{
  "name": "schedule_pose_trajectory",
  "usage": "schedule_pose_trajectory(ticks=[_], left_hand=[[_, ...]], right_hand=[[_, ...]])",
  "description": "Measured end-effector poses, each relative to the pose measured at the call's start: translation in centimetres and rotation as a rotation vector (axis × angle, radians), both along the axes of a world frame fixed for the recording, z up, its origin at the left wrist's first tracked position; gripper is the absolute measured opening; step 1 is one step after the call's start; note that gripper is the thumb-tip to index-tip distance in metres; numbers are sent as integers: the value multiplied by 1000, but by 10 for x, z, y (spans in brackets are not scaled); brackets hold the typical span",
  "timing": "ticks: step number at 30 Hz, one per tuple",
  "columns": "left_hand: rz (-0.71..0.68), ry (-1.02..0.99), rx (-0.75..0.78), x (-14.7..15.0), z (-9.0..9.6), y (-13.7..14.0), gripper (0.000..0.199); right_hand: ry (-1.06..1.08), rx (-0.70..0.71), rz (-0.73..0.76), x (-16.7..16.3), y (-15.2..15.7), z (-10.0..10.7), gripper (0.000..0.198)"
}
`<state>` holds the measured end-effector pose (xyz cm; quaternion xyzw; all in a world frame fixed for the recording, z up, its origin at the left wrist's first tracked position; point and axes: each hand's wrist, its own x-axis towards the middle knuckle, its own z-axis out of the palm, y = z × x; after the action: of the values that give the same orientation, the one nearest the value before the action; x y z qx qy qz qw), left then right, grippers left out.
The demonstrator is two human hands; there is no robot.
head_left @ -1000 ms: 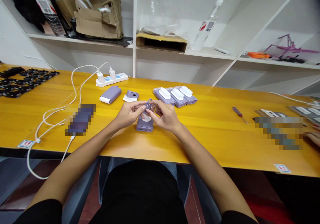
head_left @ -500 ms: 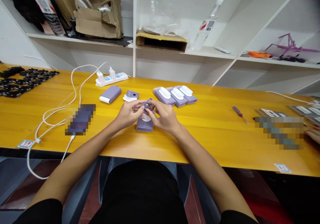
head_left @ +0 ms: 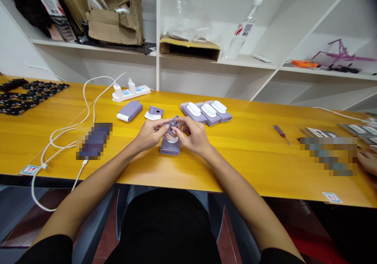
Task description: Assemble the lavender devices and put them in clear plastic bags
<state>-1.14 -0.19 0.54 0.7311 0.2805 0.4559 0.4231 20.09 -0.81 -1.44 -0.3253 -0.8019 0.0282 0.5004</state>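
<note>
Between my fingertips is a small purple part, partly hidden, its exact kind too small to make out. My left hand pinches it from the left. My right hand is closed on its right side, with thumb and fingers around it. Just under both hands a purple case with a white oval piece lies on the table, its far end covered by my fingers. Behind my left hand sit a purple piece with white bristles and a purple case with a white end.
Three purple cases with white ovals stand at the back. A screwdriver lies to the right; another person's hand is at the far right. White cables, a power strip and black parts are on the left.
My fingers have shifted slightly around the small purple part, which has turned a little. At the far right the other person's hand has come further into view.
</note>
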Motion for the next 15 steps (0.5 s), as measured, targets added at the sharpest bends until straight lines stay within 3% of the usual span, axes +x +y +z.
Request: schedule_pose_trajectory(ticks=[5,15], left_hand=[[20,0,18,-1,-3,2,40],[55,16,36,1,-5,0,41]], right_hand=[[4,-4,-4,-1,0,-1,16],[-56,139,-66,-3,2,-5,15]])
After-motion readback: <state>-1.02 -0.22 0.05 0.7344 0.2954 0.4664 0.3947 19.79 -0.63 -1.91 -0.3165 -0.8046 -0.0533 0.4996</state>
